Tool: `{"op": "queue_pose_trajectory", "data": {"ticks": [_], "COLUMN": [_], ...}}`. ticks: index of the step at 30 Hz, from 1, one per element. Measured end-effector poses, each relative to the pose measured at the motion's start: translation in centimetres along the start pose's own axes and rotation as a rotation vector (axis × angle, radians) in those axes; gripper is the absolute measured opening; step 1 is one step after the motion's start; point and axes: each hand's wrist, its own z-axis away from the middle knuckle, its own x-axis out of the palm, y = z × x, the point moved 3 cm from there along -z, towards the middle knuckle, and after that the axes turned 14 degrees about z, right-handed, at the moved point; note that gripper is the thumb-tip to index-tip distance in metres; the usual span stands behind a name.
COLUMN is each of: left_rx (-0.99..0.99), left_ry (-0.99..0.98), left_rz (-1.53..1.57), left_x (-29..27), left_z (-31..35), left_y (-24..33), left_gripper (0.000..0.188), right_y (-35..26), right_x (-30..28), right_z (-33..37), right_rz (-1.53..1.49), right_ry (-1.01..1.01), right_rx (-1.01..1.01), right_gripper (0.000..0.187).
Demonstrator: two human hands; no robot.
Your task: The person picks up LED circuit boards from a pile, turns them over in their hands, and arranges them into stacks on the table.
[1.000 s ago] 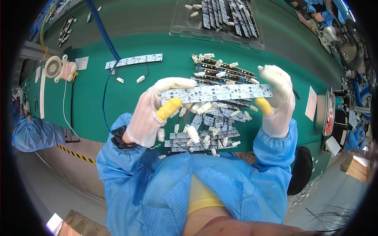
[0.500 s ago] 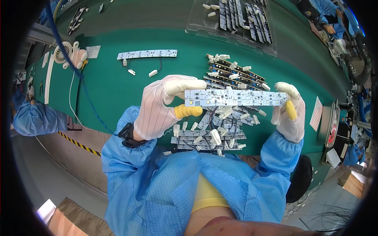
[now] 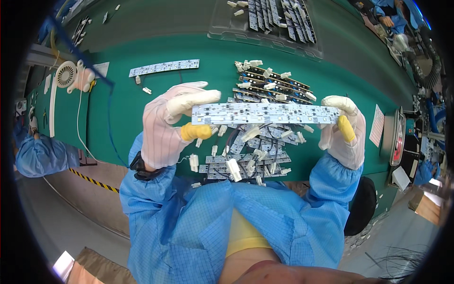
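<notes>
A long white LED circuit board [image 3: 265, 114] is held level in front of me, its face with small chips turned up toward the view. My left hand [image 3: 165, 118], in a striped pale glove with a yellow thumb cover, is closed about its left end, index finger above and thumb below. At the right end, my right hand [image 3: 346, 130] pinches the board between a white-covered fingertip and a yellow-covered thumb. White connectors [image 3: 233, 169] on dark wires hang below the board. Behind and below it lie a pile of similar boards [image 3: 222, 169] and a stack with tan edges [image 3: 279, 84].
One more board [image 3: 164, 67] with connectors lies on the green mat [image 3: 123, 102] at the left. A clear tray [image 3: 265, 40] of boards stands at the back. A small white fan [image 3: 71, 75] is at the far left, near a hanging blue cable [image 3: 109, 113]. Co-workers' blue sleeves [image 3: 47, 154] show.
My left hand has moved left, and the board's left end with it; the board looks longer in view. My right hand has barely moved. The background has shifted slightly left.
</notes>
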Motion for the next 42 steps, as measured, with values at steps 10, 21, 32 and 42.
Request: {"op": "queue_pose_trajectory", "data": {"ticks": [10,21,32,42], "left_rx": [0.049,0.094,-0.280,-0.096], "left_ry": [0.047,0.097,0.046,0.106], "left_rz": [-0.023,0.022,-0.101,0.089], "left_x": [-0.8,-1.1,-1.1,-1.2], "left_z": [0.0,0.7,0.0,0.6], "left_y": [-0.4,-1.9,-1.6,-1.5], "left_gripper": [0.039,0.046,0.078,0.051], "right_y": [-0.7,-1.3,-2.2,-1.5], "right_x": [0.5,0.5,0.9,0.6], "right_z": [0.1,0.4,0.5,0.1], "right_rz": [-0.021,0.021,-0.006,-0.008], "right_ry": [-0.138,-0.156,-0.267,-0.163], "right_rx": [-0.120,-0.061,0.020,-0.039], "right_gripper": [0.034,0.030,0.045,0.081]}}
